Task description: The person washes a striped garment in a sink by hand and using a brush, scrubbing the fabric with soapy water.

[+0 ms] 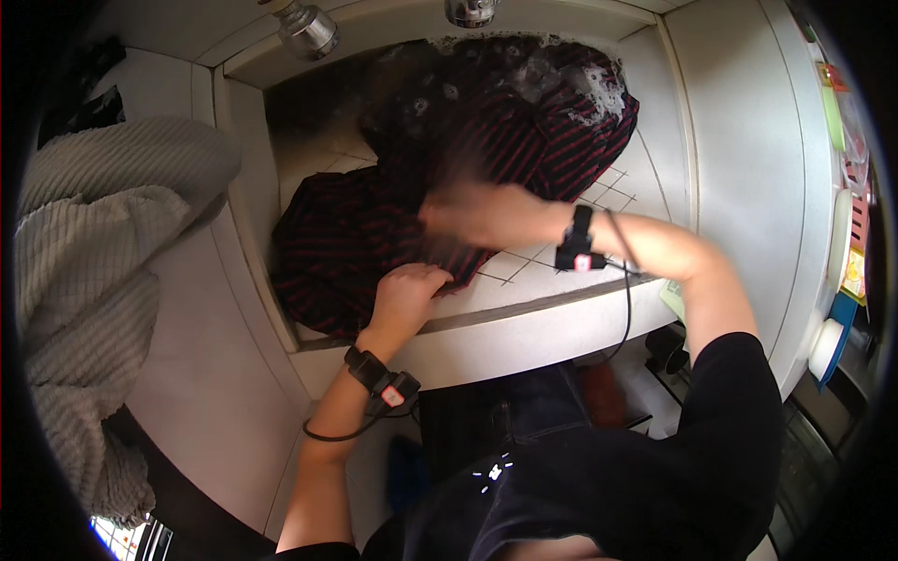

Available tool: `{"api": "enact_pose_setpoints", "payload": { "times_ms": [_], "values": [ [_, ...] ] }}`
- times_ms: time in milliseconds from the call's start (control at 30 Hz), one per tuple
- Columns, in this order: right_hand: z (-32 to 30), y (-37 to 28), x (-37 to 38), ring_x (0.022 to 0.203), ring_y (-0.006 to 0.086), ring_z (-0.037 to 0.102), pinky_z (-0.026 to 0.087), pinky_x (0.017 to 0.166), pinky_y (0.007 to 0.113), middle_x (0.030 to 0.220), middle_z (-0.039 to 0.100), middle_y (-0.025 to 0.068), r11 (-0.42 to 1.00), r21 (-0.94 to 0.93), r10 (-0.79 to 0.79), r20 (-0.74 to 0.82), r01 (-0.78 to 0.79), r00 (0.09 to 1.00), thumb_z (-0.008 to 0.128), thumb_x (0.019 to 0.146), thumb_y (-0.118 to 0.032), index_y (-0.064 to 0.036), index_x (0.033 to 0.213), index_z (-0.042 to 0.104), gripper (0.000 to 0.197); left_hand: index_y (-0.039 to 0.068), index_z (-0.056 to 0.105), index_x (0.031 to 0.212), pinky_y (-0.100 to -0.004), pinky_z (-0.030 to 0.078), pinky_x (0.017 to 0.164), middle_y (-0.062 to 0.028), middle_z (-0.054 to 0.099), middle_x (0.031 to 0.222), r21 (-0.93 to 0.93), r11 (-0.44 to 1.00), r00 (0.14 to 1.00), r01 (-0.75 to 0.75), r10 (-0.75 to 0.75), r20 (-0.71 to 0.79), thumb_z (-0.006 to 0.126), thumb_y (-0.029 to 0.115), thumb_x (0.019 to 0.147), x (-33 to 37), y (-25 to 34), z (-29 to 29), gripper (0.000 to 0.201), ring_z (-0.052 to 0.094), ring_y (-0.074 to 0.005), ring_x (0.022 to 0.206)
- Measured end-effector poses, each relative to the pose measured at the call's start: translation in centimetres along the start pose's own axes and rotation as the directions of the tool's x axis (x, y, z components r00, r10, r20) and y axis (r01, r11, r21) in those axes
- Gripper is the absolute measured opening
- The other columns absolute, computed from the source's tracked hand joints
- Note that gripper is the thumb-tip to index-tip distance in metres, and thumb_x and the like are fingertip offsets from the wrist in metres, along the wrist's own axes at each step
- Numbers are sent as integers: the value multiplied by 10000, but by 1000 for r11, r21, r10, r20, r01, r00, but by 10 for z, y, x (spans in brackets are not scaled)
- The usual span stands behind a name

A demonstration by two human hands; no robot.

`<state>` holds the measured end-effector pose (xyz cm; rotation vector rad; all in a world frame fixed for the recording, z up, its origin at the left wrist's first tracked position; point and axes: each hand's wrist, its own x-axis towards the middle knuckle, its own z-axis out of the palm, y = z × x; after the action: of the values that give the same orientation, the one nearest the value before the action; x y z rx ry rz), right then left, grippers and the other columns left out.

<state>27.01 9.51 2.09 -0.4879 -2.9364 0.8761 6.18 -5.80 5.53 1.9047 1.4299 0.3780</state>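
A wet black garment with dark red stripes [561, 122] lies bunched across the white tiled basin [505, 341]. White suds [603, 93] cling to its far right part. My left hand [404, 297] is at the near edge of the cloth, its fingers curled closed on the fabric. Over the middle of the garment, my right hand [486, 220] is smeared by motion. Its fingers cannot be made out, nor whether they grip the cloth. Each wrist wears a black strap with a small box and a cable.
Two metal taps [309, 33] hang over the basin's far side. Grey ribbed cloth [103, 234] drapes over the left ledge. A raised rim borders the basin, with a broad white ledge [748, 122] on the right. Colourful household items, including a blue and white one [828, 346], line the far right.
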Motion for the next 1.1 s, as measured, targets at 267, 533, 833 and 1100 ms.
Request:
{"api": "enact_pose_setpoints", "payload": {
  "times_ms": [267,533,833,1100],
  "values": [
    [-32,166,-57,1065,411,625,544,848,491,1382,474,181,503,-464,800,-70,-729,596,416,981,-305,-412,1451,401,482,105,755,932,-388,578,738,-131,716,927,-41,999,1000,12,-12,13,615,-52,672,-6,-12,0,334,703,-297,903],
    [-20,81,9,943,415,650,567,770,491,1270,530,284,933,-122,329,-95,-339,939,534,920,-301,-322,1449,414,542,119,736,898,-392,529,615,-92,697,769,-103,985,989,135,-128,69,625,117,683,-1,-12,-3,242,673,-294,711],
    [-4,147,3,1205,378,560,562,860,479,1546,368,-6,623,-493,696,-5,-608,718,437,946,-174,-388,1479,376,578,74,718,899,-396,535,642,-169,653,714,-238,894,925,381,-369,94,611,185,782,-2,-26,-6,193,656,-339,689],
    [-30,184,-90,1113,446,598,468,968,429,1243,583,325,389,213,915,25,-896,403,637,851,-453,68,1391,412,783,41,657,1181,-358,493,906,-80,638,1136,-886,-299,739,355,-491,461,647,315,864,20,-37,-77,419,611,-192,1026]
  ]
}}
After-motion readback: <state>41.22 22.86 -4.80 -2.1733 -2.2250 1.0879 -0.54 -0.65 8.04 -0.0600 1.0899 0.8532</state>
